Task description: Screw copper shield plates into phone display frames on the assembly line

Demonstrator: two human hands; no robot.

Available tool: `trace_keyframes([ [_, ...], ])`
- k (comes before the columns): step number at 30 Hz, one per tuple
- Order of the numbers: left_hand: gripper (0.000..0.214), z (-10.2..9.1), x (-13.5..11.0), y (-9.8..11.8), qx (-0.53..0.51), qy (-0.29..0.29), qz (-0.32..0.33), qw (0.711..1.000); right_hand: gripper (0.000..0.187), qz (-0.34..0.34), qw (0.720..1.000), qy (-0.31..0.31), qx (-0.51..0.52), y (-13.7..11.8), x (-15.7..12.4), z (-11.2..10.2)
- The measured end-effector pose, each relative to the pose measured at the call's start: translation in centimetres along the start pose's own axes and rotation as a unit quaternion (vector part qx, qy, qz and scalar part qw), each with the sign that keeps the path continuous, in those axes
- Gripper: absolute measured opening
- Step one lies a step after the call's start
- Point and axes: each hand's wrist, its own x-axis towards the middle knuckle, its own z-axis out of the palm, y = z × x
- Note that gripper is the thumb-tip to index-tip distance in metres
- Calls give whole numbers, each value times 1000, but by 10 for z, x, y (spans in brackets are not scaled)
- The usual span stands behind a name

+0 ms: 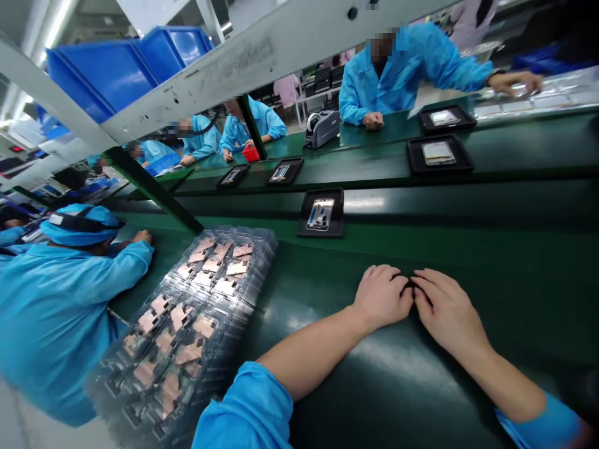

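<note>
Both my hands rest on the dark green bench, fingertips meeting. My left hand has its fingers curled under, pinched against those of my right hand. Something small and dark sits between the fingertips; I cannot make out what it is. To my left lies a stack of clear plastic trays holding several copper-coloured flat parts. Beyond my hands a black tray with a phone frame in it sits on the conveyor belt.
More black trays with phone parts ride the green conveyor. A worker in blue sits close on my left; others in blue work across the line. Blue bins sit on an overhead shelf. A tape dispenser stands opposite.
</note>
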Motion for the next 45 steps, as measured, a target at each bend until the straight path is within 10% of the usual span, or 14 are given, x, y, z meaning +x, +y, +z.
trace_keyframes([
  [11, 27, 6, 12, -12, -82, 50, 36, 995, 33, 121, 990, -67, 0, -20, 23, -12],
  [45, 25, 22, 11, -24, -27, 106, 89, 990, 32, 119, 989, -72, -44, -18, 20, -9],
])
